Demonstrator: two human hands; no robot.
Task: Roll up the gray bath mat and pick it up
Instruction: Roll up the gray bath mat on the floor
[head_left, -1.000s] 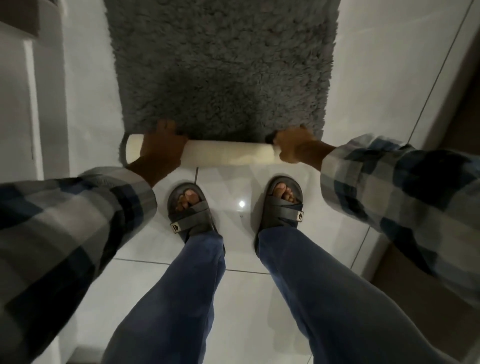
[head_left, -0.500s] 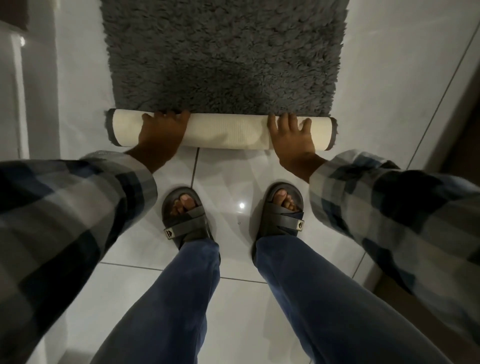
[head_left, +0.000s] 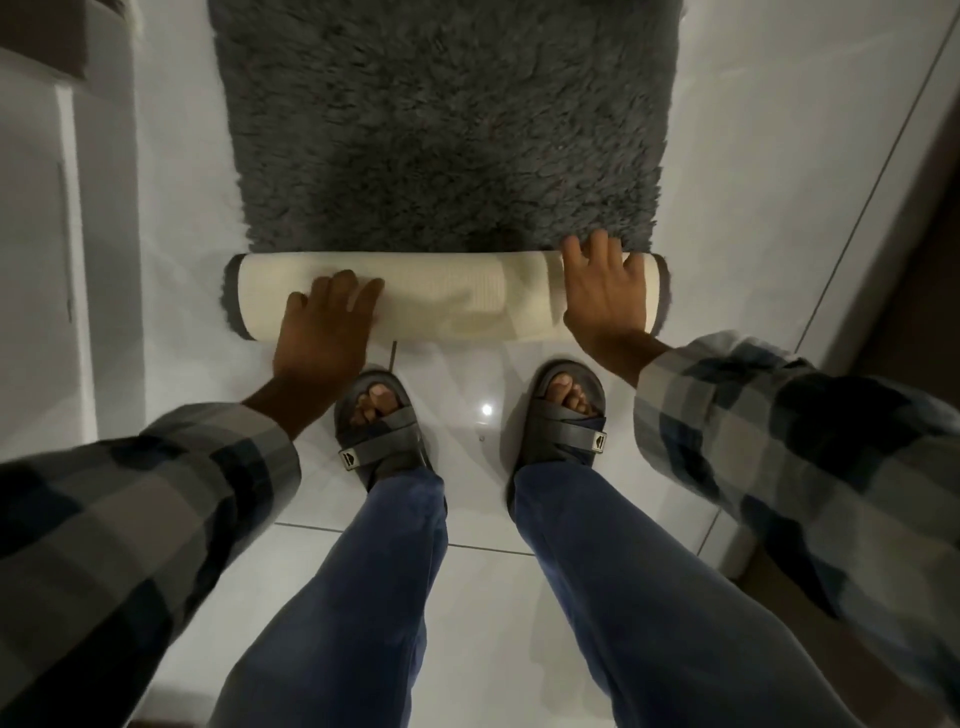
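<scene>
The gray bath mat (head_left: 447, 119) lies shaggy side up on the white tiled floor, stretching away from me. Its near end is wound into a roll (head_left: 467, 296) that shows the cream backing, with gray pile at both ends. My left hand (head_left: 327, 322) lies flat on the left part of the roll, fingers spread. My right hand (head_left: 605, 288) presses on the right end, fingers reaching over the top to the pile. Neither hand is closed around the roll.
My two feet in dark sandals (head_left: 382, 428) stand just behind the roll on the glossy tiles (head_left: 483, 597). A white wall or door frame (head_left: 62, 260) runs along the left. On the right, a dark strip (head_left: 914, 249) borders the tiles.
The roll has grown thicker and moved away from me over the flat part of the mat. Both hands went from gripping its edge to lying flat on top.
</scene>
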